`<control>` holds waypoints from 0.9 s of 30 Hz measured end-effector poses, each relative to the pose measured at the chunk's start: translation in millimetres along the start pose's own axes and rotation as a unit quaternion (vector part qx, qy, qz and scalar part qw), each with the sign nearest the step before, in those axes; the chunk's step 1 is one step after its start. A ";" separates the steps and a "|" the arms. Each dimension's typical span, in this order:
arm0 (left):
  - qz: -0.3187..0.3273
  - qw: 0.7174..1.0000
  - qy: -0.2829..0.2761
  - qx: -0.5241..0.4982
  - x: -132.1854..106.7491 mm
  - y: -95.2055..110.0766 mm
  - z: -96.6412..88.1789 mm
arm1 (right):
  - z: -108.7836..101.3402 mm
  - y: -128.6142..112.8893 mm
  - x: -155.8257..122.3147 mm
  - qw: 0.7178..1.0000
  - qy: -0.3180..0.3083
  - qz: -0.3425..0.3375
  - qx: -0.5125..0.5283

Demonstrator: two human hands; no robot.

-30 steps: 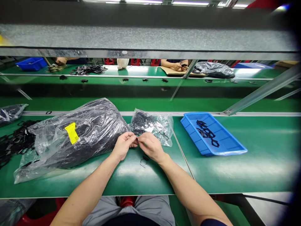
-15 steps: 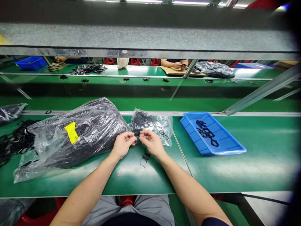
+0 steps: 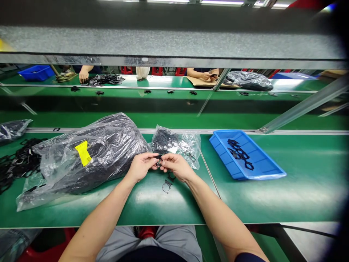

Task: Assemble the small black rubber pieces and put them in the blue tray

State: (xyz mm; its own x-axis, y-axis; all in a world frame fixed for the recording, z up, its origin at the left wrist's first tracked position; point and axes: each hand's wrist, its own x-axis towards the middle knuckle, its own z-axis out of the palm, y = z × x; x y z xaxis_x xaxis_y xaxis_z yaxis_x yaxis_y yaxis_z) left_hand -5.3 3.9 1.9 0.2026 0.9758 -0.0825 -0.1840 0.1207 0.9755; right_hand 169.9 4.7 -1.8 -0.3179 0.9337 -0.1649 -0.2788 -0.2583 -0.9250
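My left hand (image 3: 141, 167) and my right hand (image 3: 177, 166) meet over the green table, both pinching one small black part (image 3: 159, 157) between fingertips. Just below them a flat black gasket-like piece (image 3: 166, 186) lies on the table. Behind the hands sits a small clear bag of black parts (image 3: 177, 143). To the left lies a large clear bag of black parts (image 3: 89, 153) with a yellow label (image 3: 83, 153).
A blue tray (image 3: 261, 167) with a few black parts stands at the right. Loose black parts (image 3: 19, 162) and another bag (image 3: 12, 129) lie at the far left. Across the conveyor, other people's hands work at a far bench.
My hands have drawn slightly closer together on the small part. The flat piece on the table has come into full view. A person's hand has appeared at the far bench, upper left.
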 end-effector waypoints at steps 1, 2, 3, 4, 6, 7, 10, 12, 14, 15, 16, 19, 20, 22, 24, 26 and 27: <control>0.000 1.000 0.004 -0.002 0.0 -0.7 0.2 | 0.3 -0.1 0.0 1.000 0.001 -0.002 0.006; 0.000 1.000 0.007 -0.005 0.1 -1.3 0.4 | 0.9 -0.1 0.0 1.000 0.003 -0.005 0.010; 0.001 1.000 0.009 -0.008 0.1 -1.9 0.6 | 1.5 0.0 0.0 1.000 0.006 -0.008 0.012; 0.001 1.000 0.011 -0.010 0.0 -2.3 0.8 | 2.1 0.1 0.0 1.000 0.008 -0.011 0.012; 0.001 1.000 0.013 -0.012 -0.1 -2.6 1.2 | 3.2 0.3 -0.1 1.000 0.010 -0.014 0.012; 0.000 1.000 0.015 -0.012 -0.1 -2.6 1.4 | 3.6 0.4 -0.1 1.000 0.011 -0.014 0.013; -0.001 1.000 0.020 -0.010 0.0 -2.2 1.7 | 4.2 0.3 -0.5 1.000 0.008 -0.013 0.016; -0.004 1.000 0.023 -0.007 0.2 -2.0 1.9 | 4.6 0.1 -0.5 1.000 0.009 -0.014 0.015; -0.005 1.000 0.026 -0.001 0.3 -2.0 2.1 | 5.1 0.3 -0.1 1.000 0.011 -0.014 0.009; -0.002 1.000 0.027 0.001 0.3 -2.3 2.4 | 5.4 0.8 0.2 1.000 0.013 -0.015 0.005; 0.003 1.000 0.028 0.002 0.3 -2.7 2.7 | 5.7 1.6 0.6 1.000 0.017 -0.018 0.000; 0.023 0.999 0.034 -0.005 0.2 -5.0 4.1 | 7.0 6.1 1.4 0.998 0.034 -0.043 -0.030; 0.028 0.999 0.035 -0.007 0.1 -6.0 4.7 | 7.5 8.1 1.2 0.997 0.042 -0.055 -0.046; 0.035 0.999 0.037 -0.002 0.0 -7.8 6.1 | 8.8 11.8 0.1 0.990 0.064 -0.088 -0.092; 0.041 0.998 0.046 0.016 -0.3 -9.2 7.4 | 10.3 14.3 -2.2 0.972 0.099 -0.141 -0.162; 0.044 0.997 0.060 0.033 -1.0 -10.1 8.5 | 12.0 15.1 -5.0 0.941 0.130 -0.207 -0.234; 0.044 0.996 0.064 0.039 -1.6 -10.5 9.0 | 12.8 14.9 -6.3 0.925 0.138 -0.238 -0.262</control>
State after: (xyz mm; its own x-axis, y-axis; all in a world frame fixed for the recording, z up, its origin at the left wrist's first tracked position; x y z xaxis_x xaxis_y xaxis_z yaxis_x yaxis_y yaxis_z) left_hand 5.0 -0.5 -6.3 0.0637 0.9978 -0.0163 -0.1191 0.0238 0.9926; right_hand 156.1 -8.1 -10.2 -0.0079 0.9574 0.2887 0.1727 0.2856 -0.9427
